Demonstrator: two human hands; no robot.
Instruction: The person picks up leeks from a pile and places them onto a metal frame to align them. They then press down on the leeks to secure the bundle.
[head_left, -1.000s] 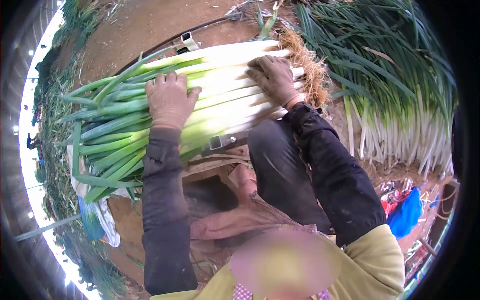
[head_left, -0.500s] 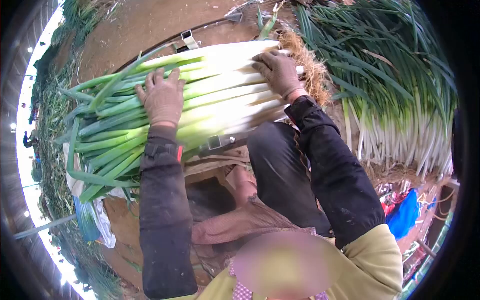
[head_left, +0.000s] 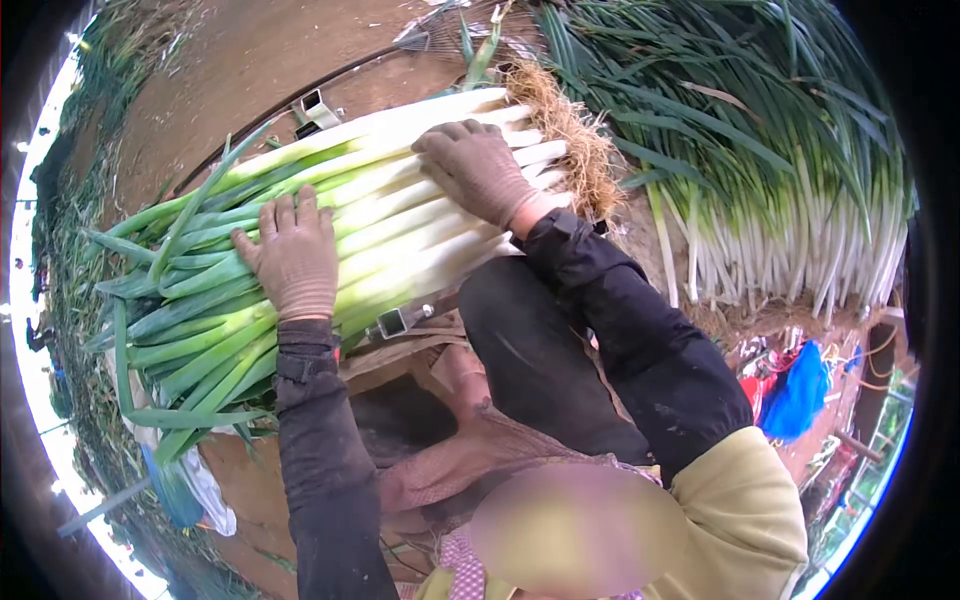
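Note:
A wide layer of long green onions [head_left: 400, 215] lies in front of me, with green leaves to the left and white stems to the right. Their brown, stringy roots [head_left: 570, 135] line up at the right end. My left hand [head_left: 295, 250], in a brownish glove, rests flat on the green part, fingers spread. Across the white stems lies my right hand [head_left: 478, 172], also gloved, with its fingers stretched over the upper stems and its palm down. Neither hand is wrapped around a stem. A metal bracket [head_left: 393, 322] shows at the layer's near edge, another [head_left: 318, 112] at its far edge.
Many more green onions [head_left: 770, 180] are piled at the right, roots toward me. A rake-like wire tool [head_left: 430, 38] lies on the brown ground behind. A blue bag [head_left: 797, 395] sits at the lower right, white plastic [head_left: 210, 500] at the lower left. Leaf scraps line the left.
My right hand has slid left along the white stems, away from the roots. My left hand stays on the green part. The whole view has shifted slightly.

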